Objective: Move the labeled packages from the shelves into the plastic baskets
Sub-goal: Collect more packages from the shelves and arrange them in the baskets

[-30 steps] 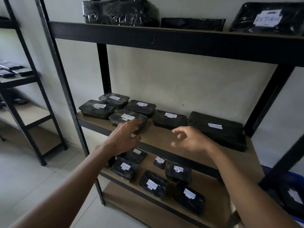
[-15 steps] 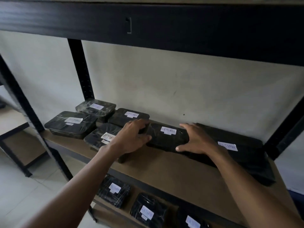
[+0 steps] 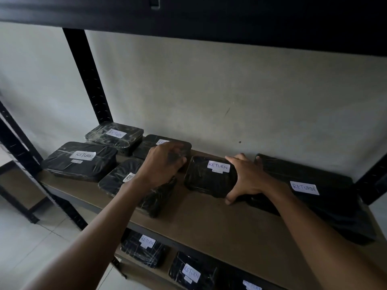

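A black film-wrapped package with a white "RETURN" label (image 3: 210,176) lies on the brown wooden shelf (image 3: 209,218) between both hands. The right hand (image 3: 248,180) grips its right edge. The left hand (image 3: 164,162) touches its left side with curled fingers; whether it grips, I cannot tell.

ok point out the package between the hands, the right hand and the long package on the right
middle package (image 3: 209,178), head view, top wrap below its label
right hand (image 3: 247,178), head view, back of hand
long package (image 3: 326,206), head view, top face

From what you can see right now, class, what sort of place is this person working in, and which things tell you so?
Probably a storeroom or returns area. Black metal shelving with wooden boards stands against a bare wall, and it holds many black wrapped packages, such as the middle package, each with a handwritten RETURN label.
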